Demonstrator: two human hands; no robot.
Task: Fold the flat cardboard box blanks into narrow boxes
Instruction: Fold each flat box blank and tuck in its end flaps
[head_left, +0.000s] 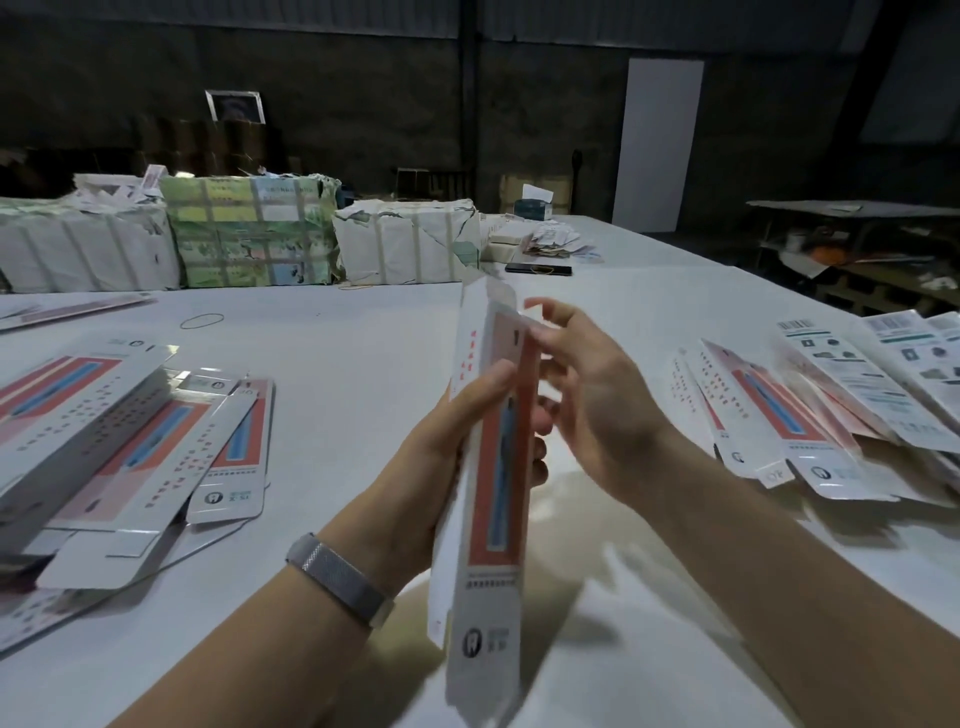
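Note:
A long narrow white box (493, 499) with a red and blue panel stands nearly upright above the table in the middle of the view. My left hand (447, 436) grips its left side, thumb across the front. My right hand (587, 395) is at the box's upper right edge, fingertips touching the top corner near a clear window flap. A pile of folded boxes and blanks (119, 441) lies at the left. Another fan of flat blanks (810, 410) lies at the right.
The white table (337, 364) carries wrapped bundles (249, 234) along its far edge, a rubber band (201, 320), a dark phone (537, 269) and loose scraps at the back. A shelf with clutter stands at the far right.

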